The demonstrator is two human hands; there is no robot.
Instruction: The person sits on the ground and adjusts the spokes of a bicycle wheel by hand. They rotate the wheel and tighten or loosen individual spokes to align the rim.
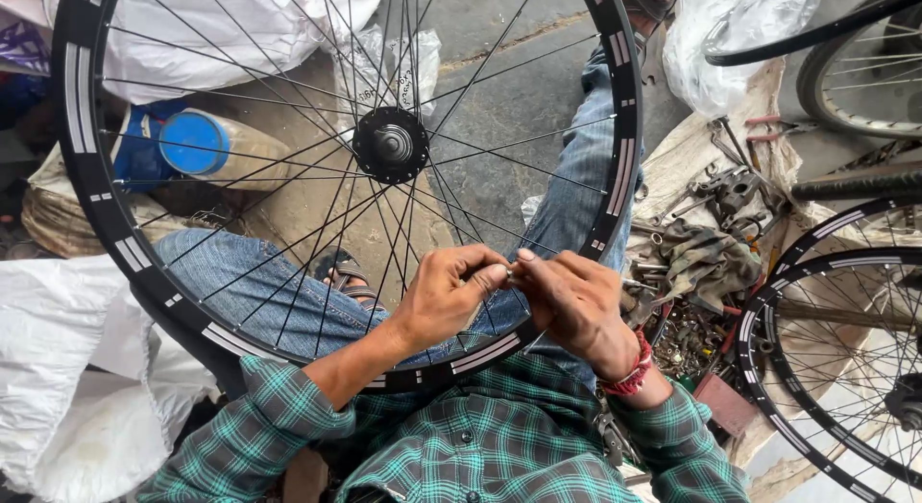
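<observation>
A black bicycle wheel (96,191) rests across the person's lap, its hub (391,145) above the denim-clad knees. The left hand (447,296) pinches a small silver part (509,270) on a spoke near the lower rim, fingers closed on it. The right hand (576,301) meets it there, fingertips pressed together around the same spoke. A heap of tools (715,200) lies on cloth just beside the right knee, with more wheels (826,272) to the right.

Black rim (91,191) with white stripes, green plaid sleeve (279,407), blue lid (192,143)
</observation>
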